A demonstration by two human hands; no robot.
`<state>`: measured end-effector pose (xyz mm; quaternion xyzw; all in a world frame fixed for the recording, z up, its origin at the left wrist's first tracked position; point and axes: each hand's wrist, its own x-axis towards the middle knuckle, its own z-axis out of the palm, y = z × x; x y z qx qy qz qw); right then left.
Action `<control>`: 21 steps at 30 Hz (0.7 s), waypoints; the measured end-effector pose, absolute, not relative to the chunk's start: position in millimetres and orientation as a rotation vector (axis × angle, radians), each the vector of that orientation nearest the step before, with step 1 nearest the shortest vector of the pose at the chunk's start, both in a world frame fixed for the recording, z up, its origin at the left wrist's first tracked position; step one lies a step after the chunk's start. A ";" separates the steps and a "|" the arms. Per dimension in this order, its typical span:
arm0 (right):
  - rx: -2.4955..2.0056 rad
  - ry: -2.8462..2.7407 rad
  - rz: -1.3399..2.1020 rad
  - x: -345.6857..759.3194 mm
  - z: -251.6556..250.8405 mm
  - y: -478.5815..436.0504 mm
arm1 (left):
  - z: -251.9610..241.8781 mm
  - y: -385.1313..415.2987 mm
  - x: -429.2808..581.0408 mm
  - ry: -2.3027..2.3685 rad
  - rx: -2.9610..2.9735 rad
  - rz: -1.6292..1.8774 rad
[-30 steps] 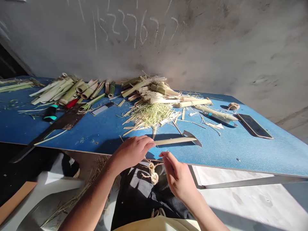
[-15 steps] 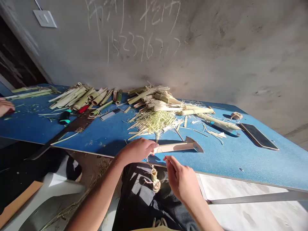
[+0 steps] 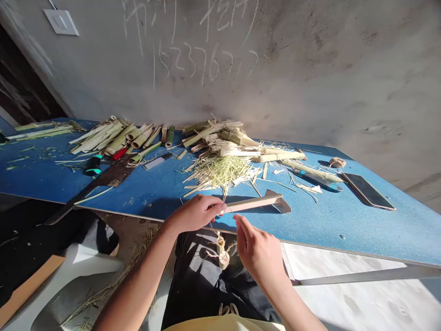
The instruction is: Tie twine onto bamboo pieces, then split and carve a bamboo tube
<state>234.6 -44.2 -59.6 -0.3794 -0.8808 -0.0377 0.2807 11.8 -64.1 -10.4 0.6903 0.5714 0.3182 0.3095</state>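
There's the big blue table point(image 3: 320, 225) in front of you, with heaps of cut reed pieces point(image 3: 220, 138) spread across it. Your left hand point(image 3: 196, 214) is clenched around the end of a pale reed strip point(image 3: 253, 203), holding it out over the tabletop. Your right hand point(image 3: 258, 255) is right beside it, fingertips point(image 3: 237, 221) pinched together, though I can't tell on what. Below them, a small twine bundle point(image 3: 222, 250) dangles over your dark trousers point(image 3: 182, 276).
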 end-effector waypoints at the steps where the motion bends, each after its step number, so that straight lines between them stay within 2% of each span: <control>1: -0.994 -2.367 -0.119 234.9 -57.5 -45.2 | -11.7 -65.0 10.6 1.498 1.806 0.840; 6: -0.955 -2.434 -0.167 237.5 -46.2 -47.1 | -15.1 -69.2 11.0 1.517 1.733 0.812; 21: -1.195 -2.508 0.017 229.7 -42.5 -40.8 | -16.8 -74.6 23.3 1.604 1.672 0.828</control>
